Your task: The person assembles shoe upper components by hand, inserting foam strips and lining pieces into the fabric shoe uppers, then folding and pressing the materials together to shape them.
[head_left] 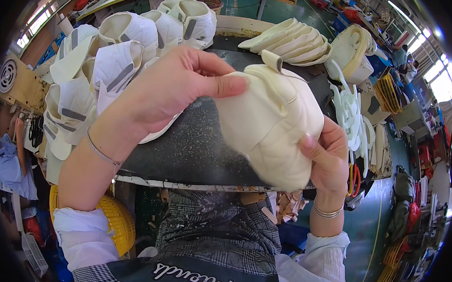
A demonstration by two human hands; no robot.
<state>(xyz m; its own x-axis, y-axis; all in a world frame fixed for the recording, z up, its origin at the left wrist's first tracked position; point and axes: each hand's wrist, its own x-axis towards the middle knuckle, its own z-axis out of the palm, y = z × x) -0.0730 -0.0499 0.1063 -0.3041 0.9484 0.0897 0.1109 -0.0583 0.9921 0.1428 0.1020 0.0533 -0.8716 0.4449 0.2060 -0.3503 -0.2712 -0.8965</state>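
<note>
Between my hands, above the dark work surface (185, 149), hangs a cream-coloured quilted shoe upper (272, 128), tilted, with a small tab standing up at its top edge. My left hand (188, 84) pinches its upper left edge between thumb and fingers. On the other side my right hand (329, 155) grips the lower right edge, thumb on the near face and fingers behind. Many similar white shoe uppers (120, 68) with grey strips are piled at the left, close to my left forearm.
Flat cream pieces (291, 43) lie stacked at the far right, beside a whitish container (353, 51). Pale green strap-like pieces (351, 113) hang along the right edge. Below left is a yellow basket (116, 222); scraps (289, 207) lie below the table's front edge. Another person (15, 164) sits at far left.
</note>
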